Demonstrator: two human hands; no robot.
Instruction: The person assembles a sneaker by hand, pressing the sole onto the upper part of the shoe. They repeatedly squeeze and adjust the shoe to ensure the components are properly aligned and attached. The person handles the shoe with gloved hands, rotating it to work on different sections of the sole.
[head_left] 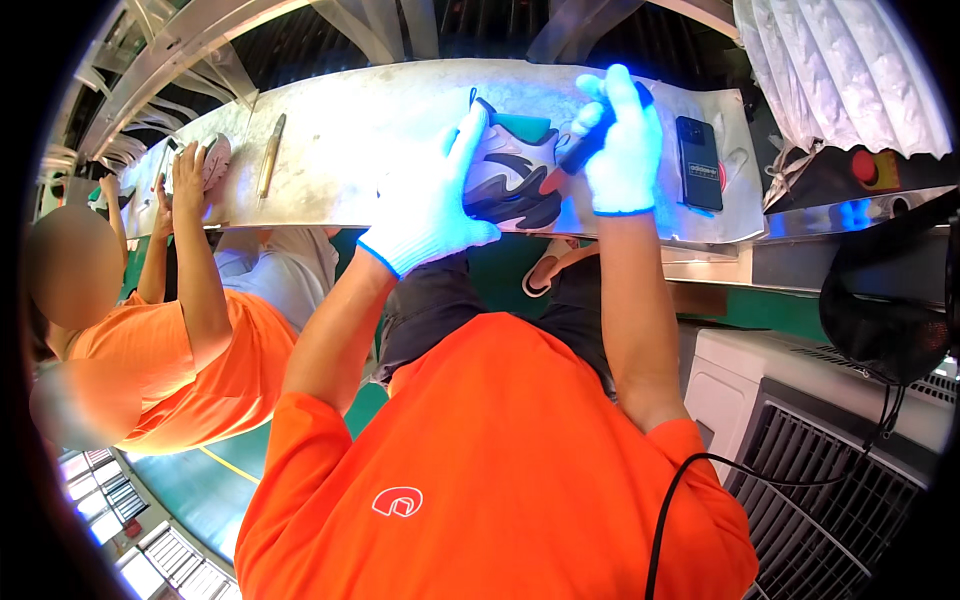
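Observation:
A grey, white and black sneaker (pixel 512 168) stands on the bench in front of me, with a teal piece (pixel 524 127) at its opening. My left hand (pixel 425 205), in a white glove lit blue, grips the sneaker's left side, fingers along the upper and thumb near the sole. My right hand (pixel 628 140), gloved too, is closed round a slim dark handheld thing (pixel 582 150) with a reddish end close to the sneaker's right side. The fingers partly hide it, so its kind is unclear. Bright blue light falls on both gloves.
The pale bench top (pixel 330 130) carries a dark phone (pixel 699 165) at right and a slim pen-like tool (pixel 270 155) at left. A co-worker in orange handles another shoe (pixel 216 162) farther left. A red button (pixel 864 167) and a black cable (pixel 740 462) are at right.

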